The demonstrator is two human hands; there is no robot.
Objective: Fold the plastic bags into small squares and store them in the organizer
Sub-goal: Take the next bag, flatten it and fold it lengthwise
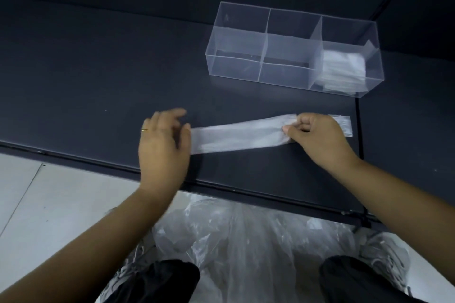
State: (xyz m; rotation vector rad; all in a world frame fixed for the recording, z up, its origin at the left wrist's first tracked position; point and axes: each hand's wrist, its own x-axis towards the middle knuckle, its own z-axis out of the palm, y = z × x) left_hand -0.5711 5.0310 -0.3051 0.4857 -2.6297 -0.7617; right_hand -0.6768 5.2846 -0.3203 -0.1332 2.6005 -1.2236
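Plastic bag (236, 136): folded into a long strip, flat on the tabletop (98, 81) near its front edge.
Left hand (162, 145): fingers loosely spread at the strip's left end, blurred.
Right hand (317, 135): fingers pinching the strip near its right end.
Organizer (246, 39): toward the back right corner, folded bags (342, 69) in its right compartment.

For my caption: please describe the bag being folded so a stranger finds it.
On the dark table, before the clear organizer, lies a long flat plastic strip. It alone is smooth and narrow; the bags on the floor are crumpled.
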